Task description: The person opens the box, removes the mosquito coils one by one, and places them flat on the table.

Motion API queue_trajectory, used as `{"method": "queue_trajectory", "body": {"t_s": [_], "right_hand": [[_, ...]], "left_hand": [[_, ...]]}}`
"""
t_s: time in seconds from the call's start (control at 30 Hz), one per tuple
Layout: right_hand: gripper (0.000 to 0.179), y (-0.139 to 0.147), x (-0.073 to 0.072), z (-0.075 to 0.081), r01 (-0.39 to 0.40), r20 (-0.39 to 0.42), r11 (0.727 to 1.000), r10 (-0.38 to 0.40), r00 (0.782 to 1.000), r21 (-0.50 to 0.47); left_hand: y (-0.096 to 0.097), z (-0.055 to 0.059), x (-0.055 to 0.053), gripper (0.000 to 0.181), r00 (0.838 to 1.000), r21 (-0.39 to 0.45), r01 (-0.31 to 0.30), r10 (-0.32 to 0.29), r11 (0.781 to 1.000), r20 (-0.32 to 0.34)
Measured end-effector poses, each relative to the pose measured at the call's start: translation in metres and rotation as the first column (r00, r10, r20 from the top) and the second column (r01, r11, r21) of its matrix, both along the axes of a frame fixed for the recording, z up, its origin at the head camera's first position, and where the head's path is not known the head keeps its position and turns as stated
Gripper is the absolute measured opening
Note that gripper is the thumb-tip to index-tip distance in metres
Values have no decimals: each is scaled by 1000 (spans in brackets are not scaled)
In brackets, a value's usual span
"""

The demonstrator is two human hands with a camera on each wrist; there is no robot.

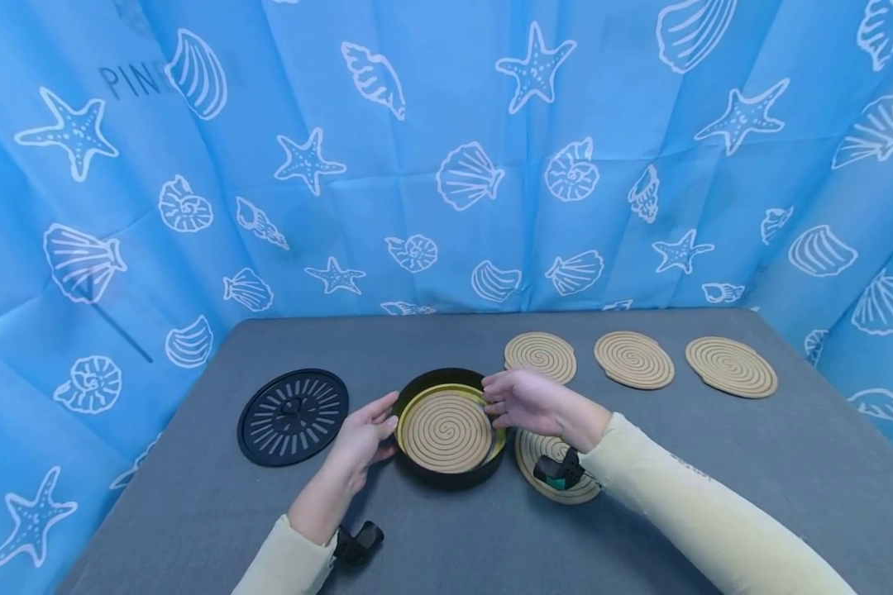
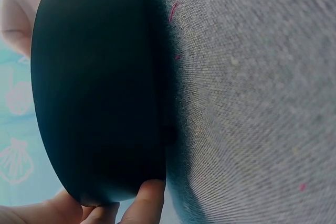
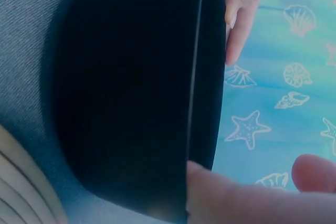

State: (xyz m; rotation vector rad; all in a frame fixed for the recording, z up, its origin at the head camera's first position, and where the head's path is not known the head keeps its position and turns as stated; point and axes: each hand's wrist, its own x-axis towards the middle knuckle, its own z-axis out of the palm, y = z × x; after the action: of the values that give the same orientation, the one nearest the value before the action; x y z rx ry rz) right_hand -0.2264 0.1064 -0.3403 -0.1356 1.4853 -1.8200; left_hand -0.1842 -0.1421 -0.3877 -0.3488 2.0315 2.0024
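A round black tin [image 1: 450,479] with a yellow inner rim stands on the grey table, and a tan mosquito coil [image 1: 445,431] lies flat inside it. My left hand [image 1: 365,434] grips the tin's left side, fingertips against its wall in the left wrist view. At the right rim is my right hand [image 1: 532,403], its fingers reaching over the edge. In the right wrist view one finger [image 3: 226,195] touches the rim while the thumb stays apart from it. Another mosquito coil [image 1: 554,467] lies right of the tin, partly hidden under my right wrist.
A black slotted lid [image 1: 293,417] lies flat to the left of the tin. Further coils lie in a row at the back right: a near one [image 1: 542,355], a middle one [image 1: 634,360] and a far right one [image 1: 731,367]. A blue shell-patterned curtain [image 1: 446,231] hangs behind the table.
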Motion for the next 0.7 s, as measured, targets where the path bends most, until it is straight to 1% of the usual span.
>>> {"method": "queue_trajectory", "body": {"t_s": [0.2, 0.33, 0.43, 0.7], "right_hand": [[64, -7, -1, 1, 29, -2, 998, -29, 1000, 49], [61, -10, -4, 1, 26, -9, 995, -26, 1000, 91], [59, -9, -6, 0, 6, -12, 994, -5, 1000, 112], [57, -4, -6, 0, -24, -8, 996, 25, 1000, 88]], "left_hand": [[-1, 2, 0, 45, 1000, 5, -2, 2, 1000, 0], [-2, 2, -1, 46, 1000, 12, 0, 0, 1000, -1], [-1, 1, -1, 46, 1000, 5, -1, 1, 1000, 2], [1, -2, -1, 46, 1000, 1, -17, 17, 1000, 0]]}}
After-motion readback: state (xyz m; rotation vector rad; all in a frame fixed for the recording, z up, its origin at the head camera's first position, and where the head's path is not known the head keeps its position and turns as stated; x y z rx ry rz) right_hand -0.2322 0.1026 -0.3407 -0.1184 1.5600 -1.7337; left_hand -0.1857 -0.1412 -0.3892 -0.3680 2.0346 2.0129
